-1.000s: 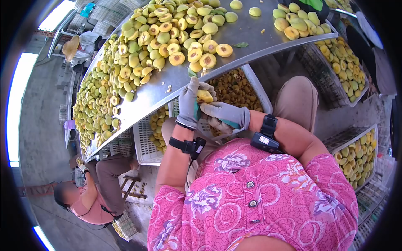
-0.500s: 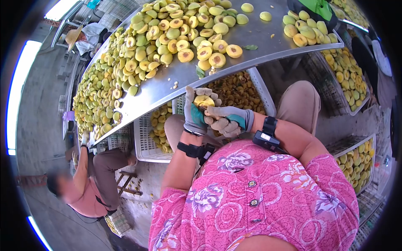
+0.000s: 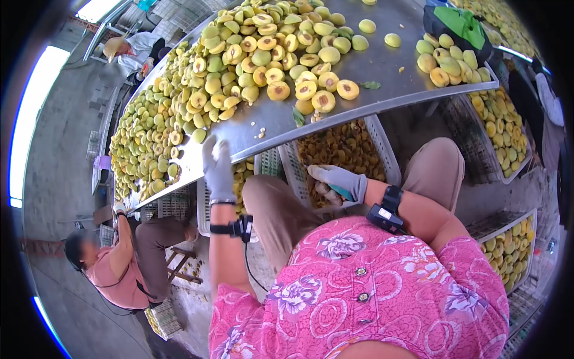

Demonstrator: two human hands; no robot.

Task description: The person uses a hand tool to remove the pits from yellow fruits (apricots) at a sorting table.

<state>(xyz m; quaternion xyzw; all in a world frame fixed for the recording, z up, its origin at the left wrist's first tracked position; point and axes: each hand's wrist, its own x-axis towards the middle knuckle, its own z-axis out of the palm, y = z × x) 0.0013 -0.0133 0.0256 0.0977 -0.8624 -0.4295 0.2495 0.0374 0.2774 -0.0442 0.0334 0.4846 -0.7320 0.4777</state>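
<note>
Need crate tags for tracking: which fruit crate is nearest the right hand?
The white crate partly under the table, just beyond the right hand. It holds brownish pieces; the surrounding crates hold yellow-green fruit.

The single head-worn camera faces forward and steeply down over the wearer's floral shirt (image 3: 359,281), which occupies the lower center at closest range. The left hand (image 3: 219,167) and right hand (image 3: 336,184) lie at mid-frame, at middle range. The metal table (image 3: 239,134) crosses the upper frame obliquely; the seated co-worker (image 3: 116,272) appears farther off, lower left. The wide-angle field curves straight edges and darkens toward the corners.
</note>
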